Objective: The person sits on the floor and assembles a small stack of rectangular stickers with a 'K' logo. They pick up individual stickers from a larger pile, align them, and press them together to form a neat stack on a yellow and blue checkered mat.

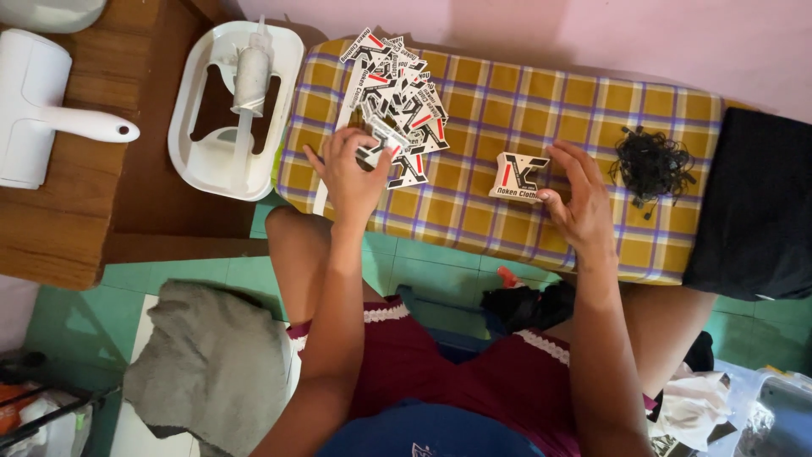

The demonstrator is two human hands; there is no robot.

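A low board covered in yellow checked cloth (507, 110) lies in front of me. On its left part a heap of several white, black and red printed card tags (393, 85) is spread out. My left hand (351, 173) rests at the near edge of that heap, fingers pinching one tag (378, 145). A small neat stack of the same tags (518, 177) sits near the middle. My right hand (578, 199) is beside that stack with fingers spread and curved, thumb near the stack's lower right corner. A tangle of black strings (651, 162) lies right of that hand.
A white plastic tray (190, 161) holding a white tool (251, 76) stands left of the board on a brown wooden surface (76, 228), beside a white lint roller (42, 114). A black cloth (757, 203) covers the board's right end. Grey fabric (211, 364) lies on the green floor.
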